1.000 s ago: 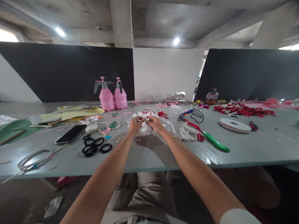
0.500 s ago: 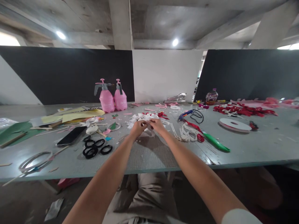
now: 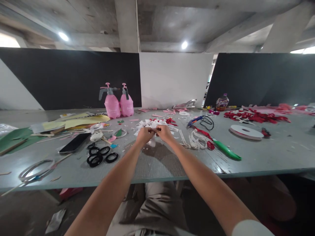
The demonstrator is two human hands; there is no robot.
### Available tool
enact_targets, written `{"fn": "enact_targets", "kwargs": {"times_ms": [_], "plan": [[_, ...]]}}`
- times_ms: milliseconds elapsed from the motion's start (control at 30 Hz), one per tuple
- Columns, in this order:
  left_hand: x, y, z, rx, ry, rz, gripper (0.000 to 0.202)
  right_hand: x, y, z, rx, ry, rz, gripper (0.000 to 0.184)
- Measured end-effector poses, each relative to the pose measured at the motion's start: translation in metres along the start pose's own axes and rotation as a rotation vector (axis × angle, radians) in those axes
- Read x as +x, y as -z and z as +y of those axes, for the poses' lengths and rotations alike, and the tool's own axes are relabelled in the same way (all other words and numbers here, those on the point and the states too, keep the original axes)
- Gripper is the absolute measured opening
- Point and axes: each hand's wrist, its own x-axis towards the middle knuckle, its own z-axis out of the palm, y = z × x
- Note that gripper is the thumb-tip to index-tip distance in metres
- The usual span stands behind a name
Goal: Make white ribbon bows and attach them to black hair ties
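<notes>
My left hand [image 3: 145, 135] and my right hand [image 3: 162, 131] meet over the middle of the table. Both are closed, fingertips pinched together on a small piece of white ribbon [image 3: 152, 143] that hangs below the left fingers. Most of the ribbon is hidden by the fingers. Just behind the hands lies a heap of white ribbon pieces [image 3: 147, 123], with some red ribbon pieces [image 3: 171, 122] at its right edge.
Right of my hands lie a blue glue gun [image 3: 195, 120], a green-handled tool [image 3: 227, 150] and a white ribbon spool [image 3: 246, 132]. To the left are black rings [image 3: 95, 159], a phone [image 3: 75, 143] and pink spray bottles [image 3: 112, 106].
The fingers have drawn closer together, and the white ribbon that spread below both hands now hangs bunched under the left one. Other things on the table stay put.
</notes>
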Motion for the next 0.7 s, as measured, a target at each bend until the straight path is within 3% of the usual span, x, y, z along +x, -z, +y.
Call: {"fn": "enact_targets", "kwargs": {"times_ms": [133, 333, 500, 600, 667, 700], "plan": [[0.002, 0.0, -0.002, -0.09, -0.019, 0.035, 0.024, 0.001, 0.001, 0.002, 0.089, -0.062, 0.003, 0.035], [0.004, -0.003, 0.001, -0.564, 0.042, -0.061, 0.026, 0.005, 0.001, 0.019, 0.236, -0.136, 0.148, 0.032], [0.005, -0.005, -0.001, -0.509, 0.033, -0.098, 0.032, 0.007, -0.003, 0.024, 0.397, -0.227, 0.116, 0.028], [0.007, -0.007, -0.006, -0.477, 0.035, -0.043, 0.032, 0.007, 0.003, 0.02, 0.181, -0.213, 0.252, 0.037], [0.009, -0.007, -0.008, -0.472, 0.037, -0.027, 0.032, 0.008, 0.01, 0.016, -0.019, -0.071, 0.359, 0.046], [0.009, -0.006, -0.009, -0.467, 0.035, -0.03, 0.032, 0.008, 0.014, 0.015, -0.08, 0.025, 0.354, 0.045]]}}
